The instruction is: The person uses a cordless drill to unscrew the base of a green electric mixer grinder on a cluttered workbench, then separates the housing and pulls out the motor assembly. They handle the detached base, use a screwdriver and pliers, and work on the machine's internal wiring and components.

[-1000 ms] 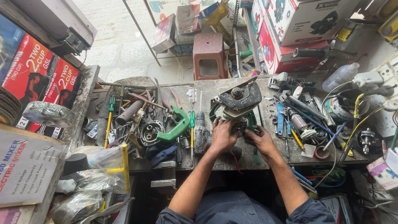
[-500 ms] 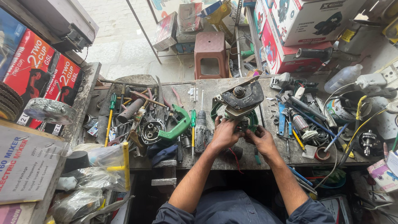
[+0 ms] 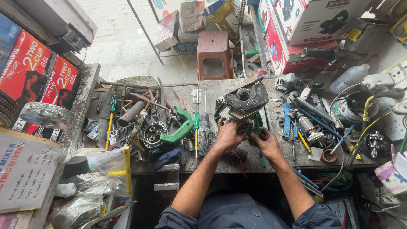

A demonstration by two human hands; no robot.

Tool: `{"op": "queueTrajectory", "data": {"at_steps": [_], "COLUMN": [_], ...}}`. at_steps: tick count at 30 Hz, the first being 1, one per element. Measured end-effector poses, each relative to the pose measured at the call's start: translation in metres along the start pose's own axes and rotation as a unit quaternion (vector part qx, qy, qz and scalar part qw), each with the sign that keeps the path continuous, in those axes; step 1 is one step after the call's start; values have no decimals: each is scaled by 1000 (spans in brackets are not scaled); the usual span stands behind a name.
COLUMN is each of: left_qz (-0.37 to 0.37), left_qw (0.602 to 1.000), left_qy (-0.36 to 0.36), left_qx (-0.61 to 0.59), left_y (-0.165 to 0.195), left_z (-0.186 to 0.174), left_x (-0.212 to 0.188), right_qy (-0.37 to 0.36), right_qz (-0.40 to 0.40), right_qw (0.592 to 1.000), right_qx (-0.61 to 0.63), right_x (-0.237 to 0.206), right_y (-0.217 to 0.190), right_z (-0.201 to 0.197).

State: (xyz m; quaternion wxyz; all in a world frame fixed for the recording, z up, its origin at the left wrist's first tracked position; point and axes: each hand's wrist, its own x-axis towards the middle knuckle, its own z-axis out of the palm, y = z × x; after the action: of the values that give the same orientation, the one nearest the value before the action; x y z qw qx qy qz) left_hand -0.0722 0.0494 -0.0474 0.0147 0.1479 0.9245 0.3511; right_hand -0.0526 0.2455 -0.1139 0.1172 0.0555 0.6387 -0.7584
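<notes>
On my bench (image 3: 220, 87) a green tool housing (image 3: 180, 127) lies beside two green-handled screwdrivers (image 3: 196, 123), with a yellow-shafted screwdriver (image 3: 110, 127) further over by a heap of metal parts. A brown plastic stool (image 3: 215, 54) stands on the floor beyond the bench, near stacked cardboard boxes (image 3: 313, 21). A clear plastic bottle (image 3: 349, 78) rests among cables and blue-handled tools (image 3: 287, 121).

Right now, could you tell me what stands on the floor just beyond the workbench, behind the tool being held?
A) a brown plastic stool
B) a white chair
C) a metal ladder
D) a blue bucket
A: a brown plastic stool stands on the pale floor past the bench's far edge, behind the power tool both hands grip.
</notes>
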Motion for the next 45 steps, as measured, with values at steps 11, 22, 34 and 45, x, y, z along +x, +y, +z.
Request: {"op": "queueTrajectory", "data": {"at_steps": [11, 22, 34, 45], "left_qz": [27, 73, 73, 77], "left_qw": [999, 997, 997, 996], "left_qy": [-24, 13, 0, 4], "left_qx": [-19, 17, 21, 48], "left_y": [-1, 9, 4, 10], "left_z": [-7, -8, -9, -11], "left_x": [-1, -7, -5, -7], "right_qy": [27, 24, 11, 17], "right_qz": [17, 66, 88, 90], "right_qw": [999, 993, 993, 990], "right_qx": [30, 91, 83, 107], "right_x": [1, 8, 8, 4], "right_y": [-5, 2, -7, -11], "right_z": [8, -1, -1, 3]}}
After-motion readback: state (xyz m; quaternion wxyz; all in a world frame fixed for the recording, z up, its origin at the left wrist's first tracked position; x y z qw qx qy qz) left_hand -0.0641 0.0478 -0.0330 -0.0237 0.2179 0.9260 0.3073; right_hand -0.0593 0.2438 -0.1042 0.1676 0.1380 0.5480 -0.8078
